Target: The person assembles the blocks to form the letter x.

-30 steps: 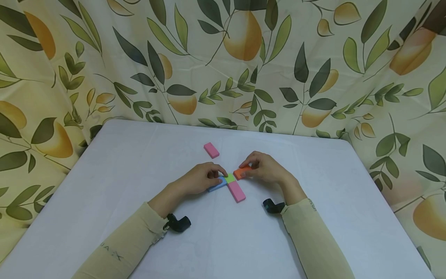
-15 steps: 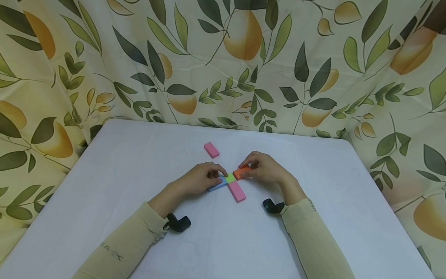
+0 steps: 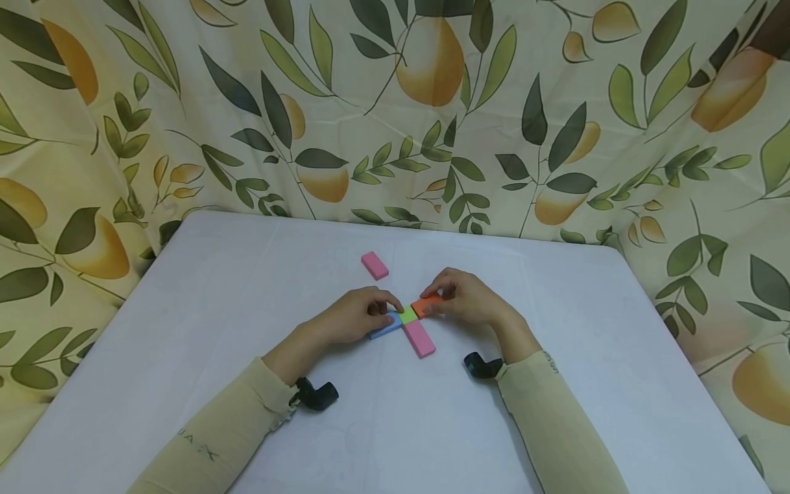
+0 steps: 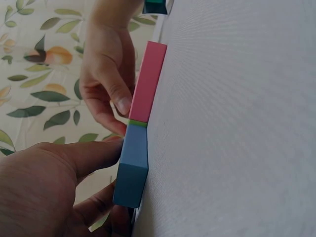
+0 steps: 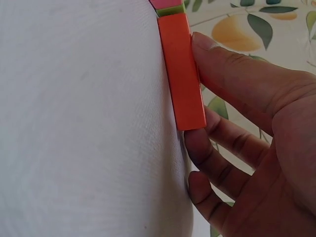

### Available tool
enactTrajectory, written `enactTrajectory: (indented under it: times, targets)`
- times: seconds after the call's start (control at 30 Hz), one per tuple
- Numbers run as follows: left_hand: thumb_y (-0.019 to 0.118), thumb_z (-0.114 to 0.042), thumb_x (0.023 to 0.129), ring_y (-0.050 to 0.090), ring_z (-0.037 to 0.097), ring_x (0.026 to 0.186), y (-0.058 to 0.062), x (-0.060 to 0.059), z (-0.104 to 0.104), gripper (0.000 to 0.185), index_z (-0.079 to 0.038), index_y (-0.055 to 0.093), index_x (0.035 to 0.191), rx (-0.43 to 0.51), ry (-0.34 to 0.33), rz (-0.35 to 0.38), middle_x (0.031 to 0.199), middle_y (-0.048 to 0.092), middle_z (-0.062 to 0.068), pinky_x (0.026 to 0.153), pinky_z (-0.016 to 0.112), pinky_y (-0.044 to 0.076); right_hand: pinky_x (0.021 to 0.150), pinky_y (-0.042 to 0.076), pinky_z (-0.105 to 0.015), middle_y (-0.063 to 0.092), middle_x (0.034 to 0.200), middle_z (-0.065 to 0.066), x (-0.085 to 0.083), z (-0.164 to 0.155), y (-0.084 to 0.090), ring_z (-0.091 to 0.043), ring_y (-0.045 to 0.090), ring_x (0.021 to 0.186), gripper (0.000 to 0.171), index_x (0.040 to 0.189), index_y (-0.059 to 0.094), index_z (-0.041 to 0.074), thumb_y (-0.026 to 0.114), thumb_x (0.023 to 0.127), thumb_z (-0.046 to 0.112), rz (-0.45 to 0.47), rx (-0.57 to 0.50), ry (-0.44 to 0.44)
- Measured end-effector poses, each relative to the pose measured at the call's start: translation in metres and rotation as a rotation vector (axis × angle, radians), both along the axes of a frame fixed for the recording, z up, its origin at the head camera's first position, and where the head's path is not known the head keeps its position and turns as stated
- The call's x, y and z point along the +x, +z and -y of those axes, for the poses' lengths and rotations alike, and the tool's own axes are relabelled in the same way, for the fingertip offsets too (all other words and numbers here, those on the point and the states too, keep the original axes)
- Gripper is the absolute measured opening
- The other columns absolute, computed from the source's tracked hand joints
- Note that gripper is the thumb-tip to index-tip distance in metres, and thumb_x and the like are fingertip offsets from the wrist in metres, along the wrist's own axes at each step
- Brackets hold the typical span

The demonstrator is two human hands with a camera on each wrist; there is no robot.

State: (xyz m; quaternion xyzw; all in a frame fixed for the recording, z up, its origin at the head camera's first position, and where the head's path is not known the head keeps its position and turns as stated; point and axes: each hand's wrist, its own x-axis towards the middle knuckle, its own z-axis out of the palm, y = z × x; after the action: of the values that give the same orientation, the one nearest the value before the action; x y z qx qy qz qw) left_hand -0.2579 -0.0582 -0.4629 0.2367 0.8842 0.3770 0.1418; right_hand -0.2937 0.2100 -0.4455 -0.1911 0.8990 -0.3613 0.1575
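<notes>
1. No shift since the earlier frame is seen.
2. The blue block (image 3: 385,327), left of the green block (image 3: 407,315), is pinched by the left hand (image 3: 354,318).
3. The orange block (image 3: 427,305), right of green, is pinched by the right hand (image 3: 467,298).
4. A pink block (image 3: 420,338) lies touching green's near side.

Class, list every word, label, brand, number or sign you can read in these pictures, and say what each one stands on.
Left sleeve: dark letters printed near the cuff, seen upside down and too blurred to read surely.
Right sleeve: small dark print by the cuff, too small to read.
Orange block, blue block, pink block, green block: no text on the faces shown.
Table: no text.
</notes>
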Motion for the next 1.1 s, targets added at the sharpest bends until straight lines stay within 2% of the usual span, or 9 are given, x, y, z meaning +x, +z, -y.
enactTrajectory:
  times: [0.47,0.9,1.1]
  targets:
    - [0.064,-0.027,0.093,0.053,0.015,0.090,0.0000,-0.0003,-0.0002,0.023,-0.036,0.065,0.115,-0.013,0.005,-0.007,0.094,0.057,-0.005,0.075,0.029,0.047,0.085,0.044,-0.036,0.062,0.106,0.007,0.0005,0.0022,0.0015,-0.018,0.056,0.098,0.025,0.100,0.073,0.029,0.081,0.077,0.038,0.001,-0.008,0.004]
    - [0.063,-0.027,0.093,0.053,0.015,0.090,0.0025,0.0013,0.0000,0.023,-0.035,0.064,0.115,-0.012,0.005,-0.006,0.095,0.057,-0.005,0.076,0.030,0.047,0.081,0.044,-0.035,0.061,0.105,0.007,0.0001,0.0039,0.0017,-0.019,0.053,0.094,0.027,0.098,0.072,0.031,0.081,0.075,0.042,-0.025,0.032,0.005]
    - [0.063,-0.027,0.094,0.052,0.015,0.090,0.0018,0.0014,-0.0004,0.023,-0.035,0.064,0.116,-0.013,0.007,-0.003,0.095,0.057,-0.005,0.076,0.030,0.046,0.081,0.044,-0.035,0.061,0.104,0.007,0.0010,0.0035,0.0015,-0.019,0.053,0.094,0.028,0.099,0.071,0.031,0.081,0.075,0.042,-0.005,0.034,-0.009]
